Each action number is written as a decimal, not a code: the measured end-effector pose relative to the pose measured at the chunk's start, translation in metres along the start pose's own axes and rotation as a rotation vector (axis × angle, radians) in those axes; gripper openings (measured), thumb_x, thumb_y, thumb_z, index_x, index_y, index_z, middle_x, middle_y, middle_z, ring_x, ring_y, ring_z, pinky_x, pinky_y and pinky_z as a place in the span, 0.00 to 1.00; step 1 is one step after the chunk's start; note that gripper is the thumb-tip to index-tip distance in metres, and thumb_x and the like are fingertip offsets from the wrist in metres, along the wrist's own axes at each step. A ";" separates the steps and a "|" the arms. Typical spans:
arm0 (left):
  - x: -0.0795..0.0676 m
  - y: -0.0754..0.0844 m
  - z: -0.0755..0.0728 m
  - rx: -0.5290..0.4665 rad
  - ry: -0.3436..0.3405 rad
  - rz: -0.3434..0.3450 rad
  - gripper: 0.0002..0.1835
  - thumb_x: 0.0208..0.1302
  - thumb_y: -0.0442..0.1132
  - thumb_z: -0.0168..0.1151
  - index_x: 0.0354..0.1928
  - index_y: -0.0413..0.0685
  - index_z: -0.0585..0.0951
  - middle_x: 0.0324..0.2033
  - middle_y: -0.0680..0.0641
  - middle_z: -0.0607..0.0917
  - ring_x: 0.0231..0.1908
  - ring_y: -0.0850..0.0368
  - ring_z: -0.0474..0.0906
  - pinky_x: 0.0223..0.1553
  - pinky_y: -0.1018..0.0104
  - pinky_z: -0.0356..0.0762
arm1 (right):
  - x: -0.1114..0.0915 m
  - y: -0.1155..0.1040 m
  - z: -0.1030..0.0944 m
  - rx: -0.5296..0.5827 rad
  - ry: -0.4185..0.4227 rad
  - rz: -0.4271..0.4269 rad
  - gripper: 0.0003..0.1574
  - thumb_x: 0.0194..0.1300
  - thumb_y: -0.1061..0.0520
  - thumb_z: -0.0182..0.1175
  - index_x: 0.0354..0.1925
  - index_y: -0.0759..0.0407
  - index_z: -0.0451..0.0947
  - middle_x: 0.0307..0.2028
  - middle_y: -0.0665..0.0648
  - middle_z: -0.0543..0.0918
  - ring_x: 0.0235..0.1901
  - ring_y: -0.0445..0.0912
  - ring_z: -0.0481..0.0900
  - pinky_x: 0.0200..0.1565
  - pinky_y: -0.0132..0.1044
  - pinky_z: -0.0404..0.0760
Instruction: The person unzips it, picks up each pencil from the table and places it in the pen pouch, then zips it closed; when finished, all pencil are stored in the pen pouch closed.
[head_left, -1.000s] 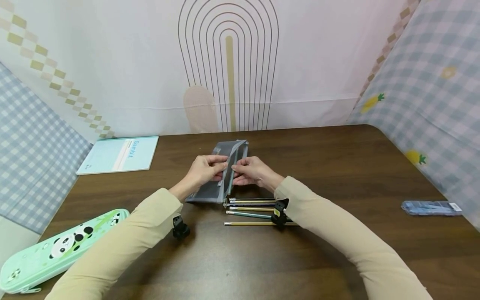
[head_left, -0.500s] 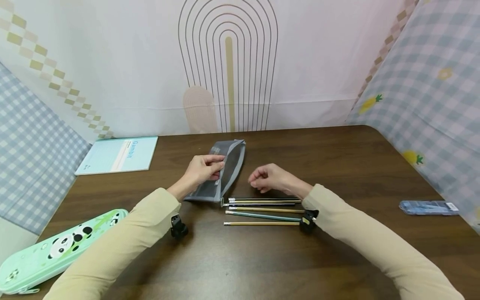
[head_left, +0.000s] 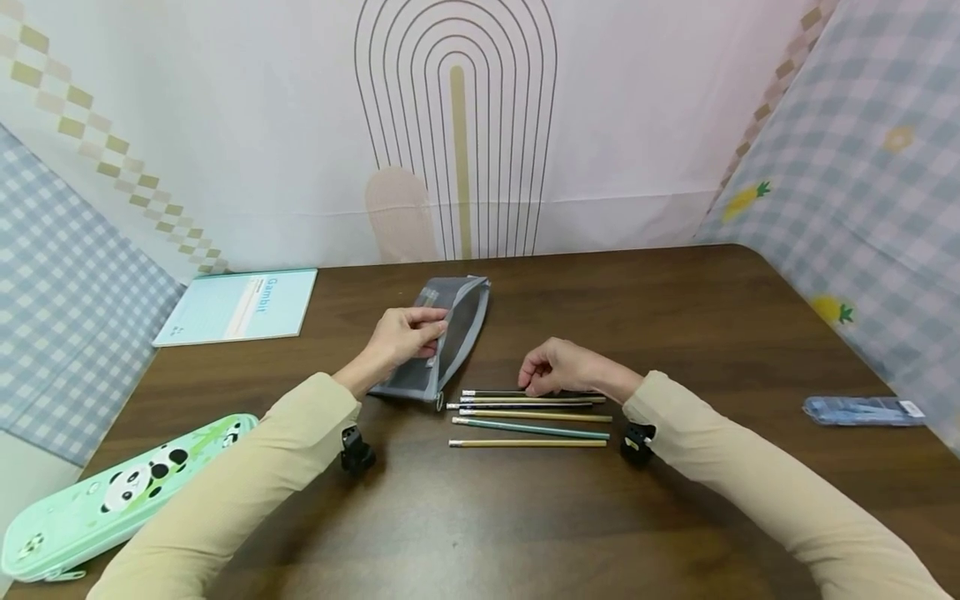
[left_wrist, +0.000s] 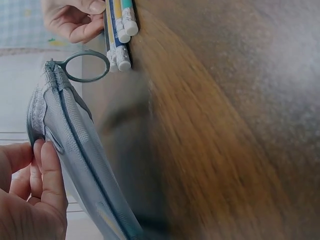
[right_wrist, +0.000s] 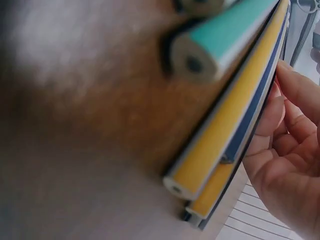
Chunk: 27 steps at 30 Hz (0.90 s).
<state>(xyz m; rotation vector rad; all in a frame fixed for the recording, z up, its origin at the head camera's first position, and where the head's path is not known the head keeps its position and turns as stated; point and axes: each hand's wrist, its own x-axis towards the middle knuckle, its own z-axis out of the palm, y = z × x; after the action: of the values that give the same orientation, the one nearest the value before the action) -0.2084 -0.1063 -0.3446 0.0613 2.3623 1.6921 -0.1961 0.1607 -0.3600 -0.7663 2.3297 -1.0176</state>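
Observation:
A grey mesh zip pouch (head_left: 408,380) lies on the table with its mouth gaping to the right. My left hand (head_left: 403,340) pinches the near side of that mouth between thumb and fingers. In the left wrist view a ring-shaped zipper pull (left_wrist: 87,66) sticks out at the pouch's corner. To the right, several pencils lie side by side, eraser ends left, among them a teal pencil (head_left: 532,429) and a yellow pencil (head_left: 525,443). My right hand (head_left: 562,367), fingers curled, pinches the dark pencil (head_left: 487,392) at the far side of the row; its middle is hidden behind the fingers.
A mint-green panda pencil case (head_left: 131,496) lies at the left, beside my left sleeve. Farther back is a light blue notebook (head_left: 240,307). A small blue packet (head_left: 862,411) sits near the table's right edge. Patterned cloth hangs behind and on both sides.
My right hand has let go of the pouch's mouth and moved right and toward me, down to the far pencil. The pouch mouth has widened, with my left hand still on it.

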 end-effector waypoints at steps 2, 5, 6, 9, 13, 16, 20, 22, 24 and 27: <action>0.000 0.000 -0.001 -0.004 0.003 0.001 0.18 0.65 0.36 0.59 0.56 0.38 0.77 0.47 0.36 0.82 0.24 0.66 0.78 0.32 0.70 0.82 | 0.000 0.000 -0.001 -0.054 0.040 -0.026 0.00 0.58 0.66 0.64 0.31 0.64 0.82 0.25 0.52 0.82 0.24 0.39 0.72 0.27 0.30 0.74; 0.000 -0.001 -0.001 -0.009 0.006 0.001 0.18 0.65 0.36 0.59 0.56 0.38 0.77 0.45 0.38 0.83 0.24 0.66 0.78 0.32 0.70 0.82 | 0.001 0.002 -0.001 -0.132 0.109 -0.046 0.03 0.57 0.65 0.65 0.28 0.61 0.81 0.24 0.51 0.81 0.23 0.38 0.72 0.27 0.29 0.74; 0.000 -0.001 -0.001 -0.007 0.006 0.001 0.18 0.65 0.36 0.59 0.56 0.38 0.77 0.44 0.39 0.84 0.24 0.66 0.78 0.32 0.71 0.82 | 0.001 0.002 -0.001 -0.150 0.123 -0.042 0.03 0.57 0.65 0.65 0.27 0.60 0.81 0.24 0.50 0.81 0.23 0.38 0.71 0.28 0.29 0.74; 0.001 -0.002 -0.001 -0.007 0.008 0.002 0.18 0.65 0.36 0.59 0.56 0.37 0.78 0.43 0.40 0.84 0.24 0.66 0.78 0.32 0.71 0.82 | 0.000 0.001 -0.002 -0.180 0.130 -0.028 0.04 0.57 0.64 0.66 0.26 0.60 0.80 0.22 0.50 0.79 0.23 0.39 0.70 0.27 0.30 0.72; 0.001 -0.002 -0.001 -0.008 0.008 0.001 0.18 0.66 0.36 0.59 0.56 0.38 0.78 0.43 0.39 0.84 0.24 0.66 0.78 0.32 0.71 0.82 | -0.002 0.001 -0.007 -0.248 0.150 -0.042 0.04 0.58 0.64 0.64 0.27 0.59 0.79 0.23 0.50 0.78 0.24 0.39 0.70 0.29 0.30 0.71; 0.001 -0.001 -0.001 -0.004 0.010 -0.001 0.18 0.65 0.36 0.59 0.56 0.38 0.78 0.45 0.38 0.83 0.24 0.66 0.78 0.31 0.71 0.82 | -0.003 0.000 -0.013 -0.237 0.236 -0.047 0.03 0.60 0.64 0.62 0.29 0.62 0.78 0.25 0.52 0.79 0.25 0.40 0.70 0.29 0.30 0.71; 0.000 -0.001 -0.002 0.002 0.015 0.003 0.18 0.66 0.36 0.59 0.56 0.38 0.77 0.47 0.37 0.83 0.24 0.67 0.78 0.31 0.71 0.82 | 0.000 -0.005 -0.022 -0.008 0.378 0.021 0.06 0.65 0.64 0.57 0.38 0.68 0.75 0.29 0.57 0.79 0.25 0.41 0.72 0.27 0.31 0.75; -0.001 0.000 -0.001 0.002 0.012 0.007 0.18 0.66 0.36 0.58 0.57 0.38 0.77 0.47 0.36 0.82 0.24 0.67 0.78 0.31 0.71 0.82 | 0.004 -0.009 -0.023 0.179 0.398 0.066 0.11 0.66 0.64 0.56 0.45 0.72 0.73 0.30 0.57 0.79 0.26 0.40 0.73 0.28 0.30 0.77; -0.001 0.000 0.000 0.001 0.007 0.012 0.18 0.66 0.36 0.58 0.57 0.38 0.77 0.47 0.36 0.82 0.24 0.67 0.78 0.32 0.71 0.82 | 0.010 -0.013 -0.020 0.371 0.365 0.116 0.17 0.67 0.64 0.54 0.51 0.75 0.70 0.30 0.55 0.79 0.26 0.40 0.74 0.28 0.29 0.79; -0.001 0.001 0.002 -0.001 -0.002 0.022 0.18 0.66 0.36 0.58 0.56 0.38 0.77 0.46 0.37 0.83 0.24 0.66 0.78 0.32 0.70 0.82 | 0.019 -0.019 -0.011 0.584 0.264 0.179 0.22 0.68 0.64 0.52 0.56 0.77 0.65 0.28 0.52 0.78 0.24 0.39 0.75 0.27 0.26 0.79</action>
<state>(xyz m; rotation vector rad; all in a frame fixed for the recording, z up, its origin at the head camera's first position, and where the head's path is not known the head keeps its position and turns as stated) -0.2070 -0.1043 -0.3442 0.0892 2.3674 1.7028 -0.2113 0.1427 -0.3421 -0.1994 2.0740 -1.6803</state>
